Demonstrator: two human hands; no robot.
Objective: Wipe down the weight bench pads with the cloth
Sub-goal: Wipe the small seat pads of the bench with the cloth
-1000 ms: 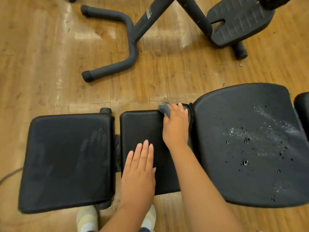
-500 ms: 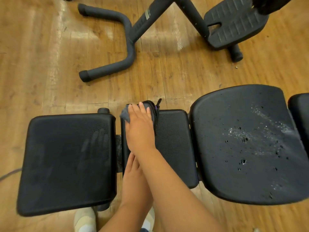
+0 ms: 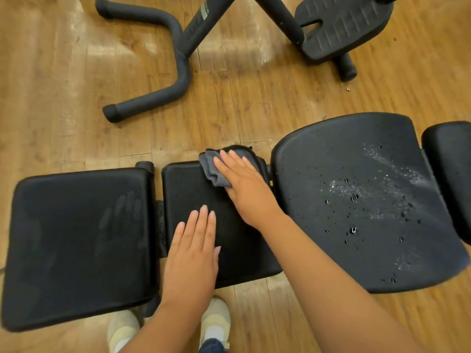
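A black weight bench lies across the view with three pads: a left pad (image 3: 76,245) showing a faint handprint, a narrow middle pad (image 3: 188,189), and a large right pad (image 3: 356,200) speckled with droplets. A grey cloth (image 3: 211,169) sits at the far edge of the middle pad. My right hand (image 3: 244,184) presses flat on the cloth with straight fingers. My left hand (image 3: 193,248) rests flat on the near part of the middle pad, fingers straight, holding nothing.
Another black pad (image 3: 451,174) shows at the far right edge. On the wooden floor beyond stand a curved black frame leg (image 3: 163,93) and a ribbed black footplate (image 3: 341,24). My pale shoes (image 3: 122,329) are below the bench.
My right hand has slid the cloth rightward from the middle pad's far left corner toward its right side. My left hand, partly hidden before, lies uncovered in the same spot.
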